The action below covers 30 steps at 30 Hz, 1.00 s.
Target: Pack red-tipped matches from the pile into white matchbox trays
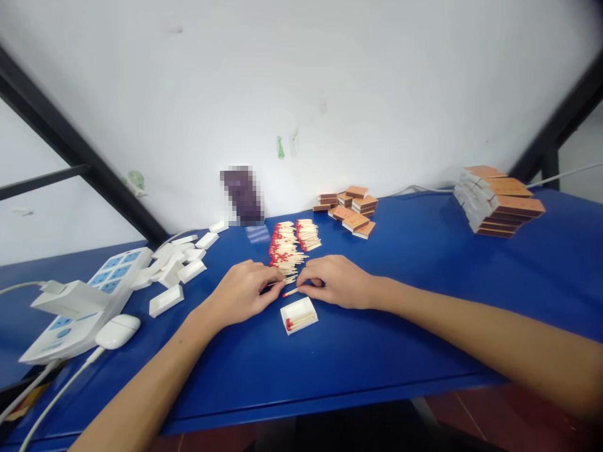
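My right hand pinches a match between thumb and forefinger, its red head pointing left. On the other side, my left hand has thumb and forefinger drawn together at the near edge of a match pile; what lies between those fingertips is too small to make out. Just below both hands, an open white matchbox tray rests on the blue table, with several matches lying along its near side. A smaller heap of matches sits to the right of the main pile.
Several white trays are heaped at left, beside a power strip with plugs and a white charger. Orange matchboxes lie near the wall, and a matchbox stack stands far right. A blurred purple object leans on the wall.
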Motion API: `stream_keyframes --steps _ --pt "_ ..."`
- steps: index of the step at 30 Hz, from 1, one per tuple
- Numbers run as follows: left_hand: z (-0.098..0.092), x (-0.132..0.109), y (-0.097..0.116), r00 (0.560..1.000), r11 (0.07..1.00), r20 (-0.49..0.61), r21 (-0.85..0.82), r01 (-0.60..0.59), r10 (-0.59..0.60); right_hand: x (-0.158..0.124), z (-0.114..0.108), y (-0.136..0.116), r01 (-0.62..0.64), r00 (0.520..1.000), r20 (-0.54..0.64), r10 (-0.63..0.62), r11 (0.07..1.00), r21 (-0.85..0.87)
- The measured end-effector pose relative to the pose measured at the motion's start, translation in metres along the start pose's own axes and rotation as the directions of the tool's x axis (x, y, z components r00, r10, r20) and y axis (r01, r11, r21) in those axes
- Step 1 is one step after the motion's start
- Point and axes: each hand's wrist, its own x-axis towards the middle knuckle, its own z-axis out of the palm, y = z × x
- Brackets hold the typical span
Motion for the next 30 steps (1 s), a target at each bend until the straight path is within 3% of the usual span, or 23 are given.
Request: stream_keyframes --steps 8,14,30 --pt "-0.002 -0.001 0.003 0.998 0.998 -0.038 -0.006 -0.059 0.059 0.000 0.001 -0.002 -0.003 0.999 -0.053 0.004 1.000 0.004" --pt "-0.005 -0.002 -0.003 0.995 0.999 -0.091 0.021 -0.039 0.041 -0.001 0.000 -0.004 -0.011 0.999 -0.043 0.010 1.000 -0.013" --pt "-0.005 -0.004 -0.007 0.998 0.998 0.025 0.007 0.061 -0.061 -0.003 -0.001 -0.002 0.045 0.999 -0.027 -0.044 0.999 0.006"
